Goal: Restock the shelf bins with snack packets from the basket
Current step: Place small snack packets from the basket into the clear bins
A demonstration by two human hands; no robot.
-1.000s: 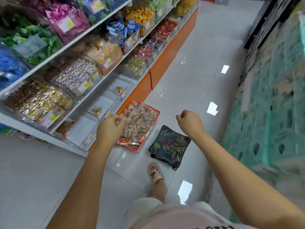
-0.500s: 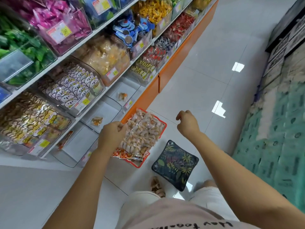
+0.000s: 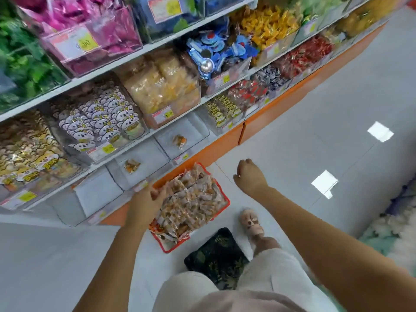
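A red basket (image 3: 221, 194) heaped with orange-and-clear snack packets (image 3: 193, 199) sits on the floor against the shelf's orange base. My left hand (image 3: 145, 202) is at the basket's left edge, its fingers curled into the packets there. My right hand (image 3: 249, 179) hovers to the right of the basket, loosely curled and holding nothing. On the lowest shelf stand clear bins: one (image 3: 144, 154) holds a single packet (image 3: 132, 165), another (image 3: 191, 131) holds a single packet (image 3: 179, 140), and a third (image 3: 96, 192) looks bare.
Upper shelves carry full bins of pink, green, blue, yellow and red sweets. A dark leaf-patterned cushion (image 3: 216, 255) lies on the tiles beside my sandalled foot (image 3: 251, 221). Teal and white stacked goods (image 3: 396, 224) line the aisle's right side.
The view has shifted closer to the shelves. My left hand stays at the packets on the basket's left edge. My right hand has drifted slightly, staying above the floor right of the basket.
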